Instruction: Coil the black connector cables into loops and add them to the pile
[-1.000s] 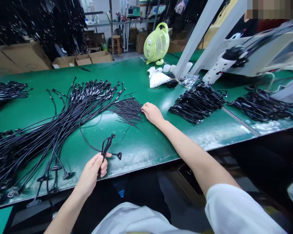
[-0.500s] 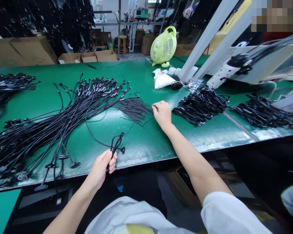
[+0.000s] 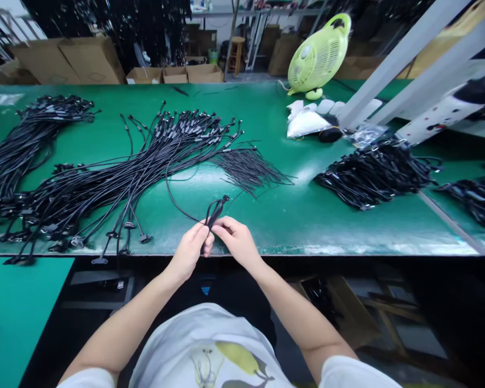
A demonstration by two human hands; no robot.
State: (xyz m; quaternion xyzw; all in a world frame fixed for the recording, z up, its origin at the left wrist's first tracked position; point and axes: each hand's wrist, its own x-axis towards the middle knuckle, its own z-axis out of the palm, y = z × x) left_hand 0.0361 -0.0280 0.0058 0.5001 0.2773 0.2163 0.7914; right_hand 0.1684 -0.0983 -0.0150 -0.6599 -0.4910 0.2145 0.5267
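Note:
Near the table's front edge my left hand (image 3: 192, 249) grips a folded black cable (image 3: 216, 210), whose loops and small plug stick up above the fingers. Close against it, my right hand (image 3: 236, 240) is closed in a pinch at the cable's side. A thin black twist tie seems to be in that pinch, mostly hidden by the fingers. Beyond the hands lies a fanned pile of thin black ties (image 3: 253, 170). To the left spreads a large bunch of loose black cables (image 3: 117, 172) with connectors at both ends.
Bundled black cables (image 3: 378, 175) lie in a heap on the right, with another heap (image 3: 479, 196) beyond. More cables (image 3: 36, 140) lie far left. A green fan (image 3: 319, 54), a white packet (image 3: 307, 124) and grey posts (image 3: 404, 59) stand at the back of the green table (image 3: 307, 226).
My right hand has come from the tie pile back to the folded cable in my left hand. The view has shifted, so the table's things appear moved.

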